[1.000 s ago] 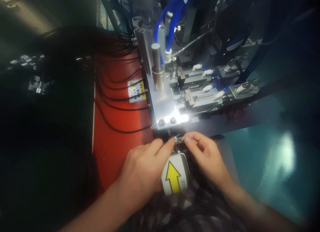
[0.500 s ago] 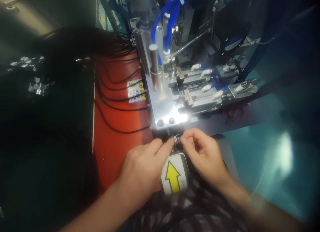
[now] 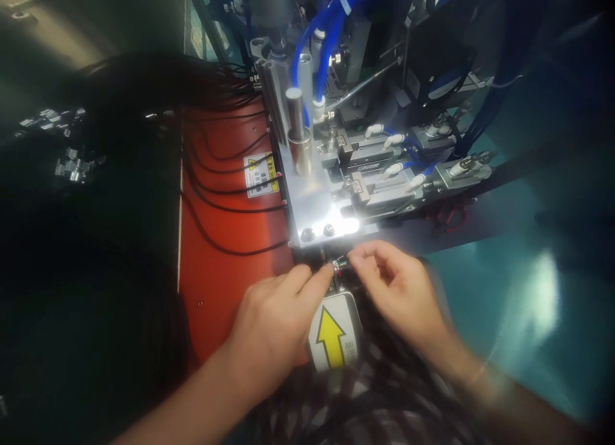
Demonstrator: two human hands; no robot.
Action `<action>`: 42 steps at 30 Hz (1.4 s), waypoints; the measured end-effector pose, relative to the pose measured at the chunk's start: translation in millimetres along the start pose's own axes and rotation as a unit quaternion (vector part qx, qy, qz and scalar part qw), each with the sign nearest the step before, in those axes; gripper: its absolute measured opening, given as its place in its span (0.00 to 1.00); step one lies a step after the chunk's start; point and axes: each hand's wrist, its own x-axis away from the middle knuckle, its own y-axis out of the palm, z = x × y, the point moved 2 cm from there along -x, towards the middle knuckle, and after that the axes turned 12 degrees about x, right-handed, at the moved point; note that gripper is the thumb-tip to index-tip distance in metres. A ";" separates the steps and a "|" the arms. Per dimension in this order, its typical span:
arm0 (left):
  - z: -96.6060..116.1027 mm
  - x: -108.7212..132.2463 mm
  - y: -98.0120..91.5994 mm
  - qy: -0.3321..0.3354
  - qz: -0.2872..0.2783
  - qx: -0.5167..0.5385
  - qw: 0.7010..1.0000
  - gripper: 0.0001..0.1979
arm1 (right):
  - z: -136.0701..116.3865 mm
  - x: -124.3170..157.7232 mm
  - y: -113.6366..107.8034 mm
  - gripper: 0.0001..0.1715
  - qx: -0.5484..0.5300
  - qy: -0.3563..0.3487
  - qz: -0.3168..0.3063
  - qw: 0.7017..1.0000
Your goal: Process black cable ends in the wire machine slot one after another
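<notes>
At the front edge of the machine, my left hand is closed in a pinch on a small cable end with thin coloured wires. Red and green strands fan out from it to the right. My right hand is just right of these strands, thumb and forefinger pressed together. Whether a strand sits between those fingertips is too small to tell. Below the fingers is a white plate with a yellow arrow, partly covered by my left hand.
Behind my hands stands a shiny metal block with a vertical pin and blue air hoses. Clamps with white fittings reach right. Black cables cross the orange tabletop on the left, near a warning label.
My right hand has shifted slightly up and right, so its fingertips are a little farther from the wires. My left hand stays almost in place.
</notes>
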 end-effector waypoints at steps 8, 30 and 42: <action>-0.8 -1.4 0.2 -0.001 0.000 0.003 1.000 0.18 | -6.9 -5.0 8.3 0.06 0.000 -0.055 0.021 0.998; -1.6 -0.8 0.7 -0.009 -0.005 0.006 1.000 0.18 | -3.2 -4.5 3.7 0.06 0.064 -0.121 0.023 0.990; -1.6 0.9 -0.7 -0.012 -0.014 0.014 1.000 0.18 | -2.0 -11.9 4.0 0.11 -0.114 0.097 -0.113 0.982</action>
